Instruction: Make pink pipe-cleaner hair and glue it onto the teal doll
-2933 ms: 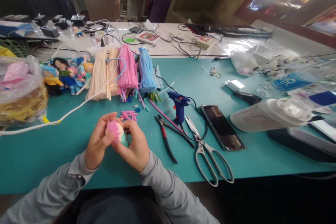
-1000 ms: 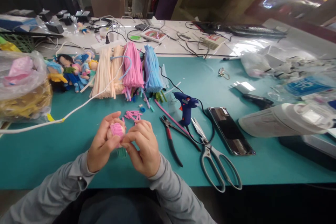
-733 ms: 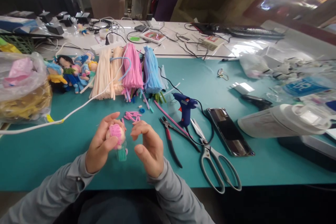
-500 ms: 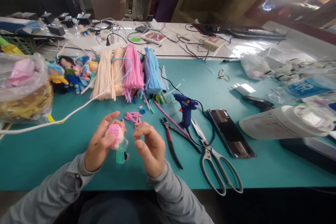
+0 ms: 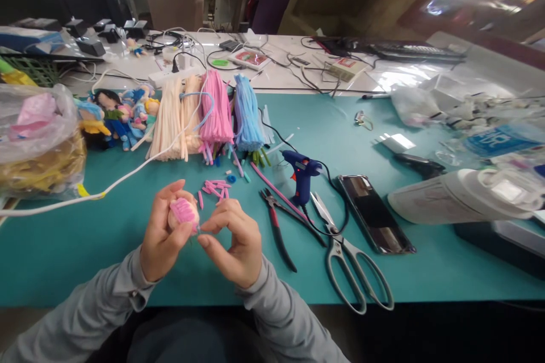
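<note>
My left hand [image 5: 160, 235] is closed around a small doll [image 5: 184, 211] with a peach head and pink strips for hair, the hair turned up toward me. The doll's green body is now hidden. At the head's right edge, my right hand [image 5: 236, 241] has its thumb and index fingertip drawn into a pinch; whatever lies between them is too small to make out. Just beyond the hands, short pink pieces [image 5: 215, 187] of fuzzy stem lie on the green mat [image 5: 106, 249], beside a small blue coil [image 5: 231, 179].
Right of my hands lie red-handled cutting pliers [image 5: 276, 232], a blue glue gun [image 5: 302, 178], scissors [image 5: 340, 249], a phone [image 5: 374, 212] and a white tumbler [image 5: 451, 198]. Behind stand peach [image 5: 168, 125], pink [image 5: 217, 110] and blue [image 5: 247, 116] stem bundles. Finished dolls [image 5: 114, 116] and a plastic bag [image 5: 38, 142] sit left.
The doll has turned in my left hand, so its green body no longer shows. My right hand has moved left to the doll's head, its thumb and index finger coming together.
</note>
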